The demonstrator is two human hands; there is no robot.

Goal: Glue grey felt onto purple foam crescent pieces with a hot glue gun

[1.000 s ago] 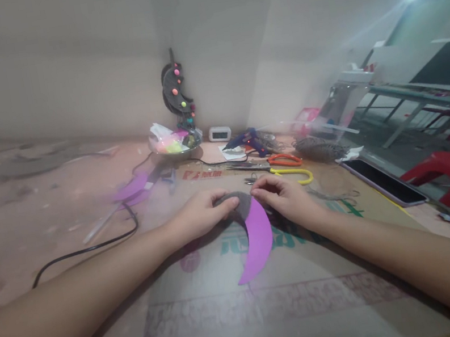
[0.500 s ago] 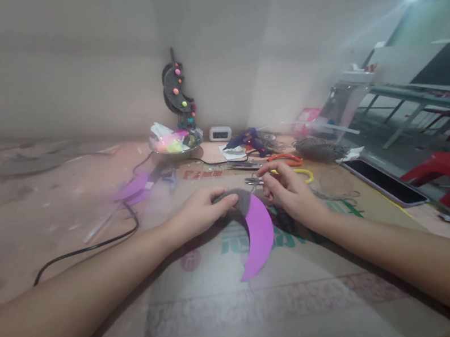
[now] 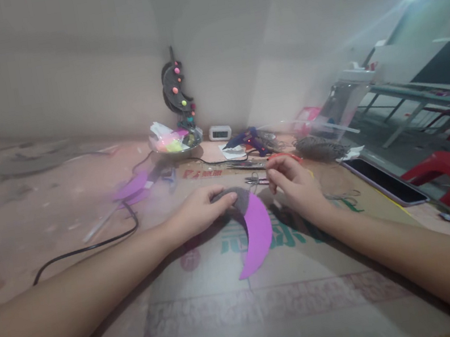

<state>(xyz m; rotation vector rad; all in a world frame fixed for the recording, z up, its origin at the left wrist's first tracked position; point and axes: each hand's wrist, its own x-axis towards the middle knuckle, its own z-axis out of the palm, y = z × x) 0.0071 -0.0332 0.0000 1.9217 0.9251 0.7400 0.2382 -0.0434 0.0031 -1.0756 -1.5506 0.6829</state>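
A crescent-shaped piece [image 3: 260,231], purple below and dark grey at its upper end, is pinched by my left hand [image 3: 207,206] between thumb and fingers at the grey end. A thin grey cord [image 3: 255,180] makes a small loop beside that end. Right of the crescent, my right hand [image 3: 294,183] is raised a little, thumb and fingertips pressed together; whatever is between them is too small to make out. Scissor blades [image 3: 255,180] lie just behind the cord, and orange scissor handles [image 3: 286,156] show behind my right hand.
Flattened cardboard [image 3: 215,314] covers the work surface. At the back are a bowl of scraps [image 3: 176,150], a decorated grey crescent [image 3: 175,90], a small clock [image 3: 219,133] and a glue gun [image 3: 249,142]. A phone [image 3: 384,179] lies right, a black cable [image 3: 87,249] left.
My right hand has moved slightly right, away from the crescent, and its fingers have drawn closer together. The left hand and the crescent have barely shifted.
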